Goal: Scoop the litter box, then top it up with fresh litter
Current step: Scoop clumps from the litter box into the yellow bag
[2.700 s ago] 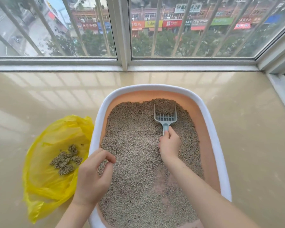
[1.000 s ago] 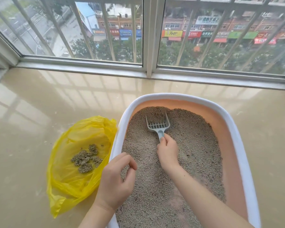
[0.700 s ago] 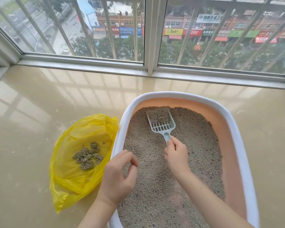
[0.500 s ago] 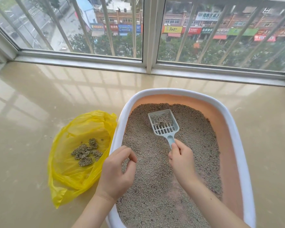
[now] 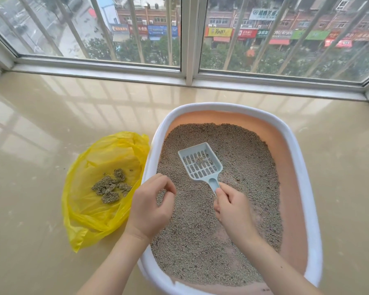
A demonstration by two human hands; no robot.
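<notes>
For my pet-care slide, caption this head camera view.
Right hand lifts a nearly empty slotted scoop over the litter box, clumps bagged alongside.

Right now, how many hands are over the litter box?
2. The left hand hovers over the near-left side of the litter box, holding nothing; the right hand grips the scoop handle over the middle.

Litter box (image 5: 303,167) on floor (image 5: 41,116), before window (image 5: 185,35). Bag (image 5: 87,211) just left of box, clumps (image 5: 111,186) inside it. Scoop (image 5: 200,163) above litter (image 5: 239,150), mid-box. Right hand (image 5: 232,206) on scoop handle, nearer than scoop. Left hand (image 5: 150,208) over box's left edge.
</notes>
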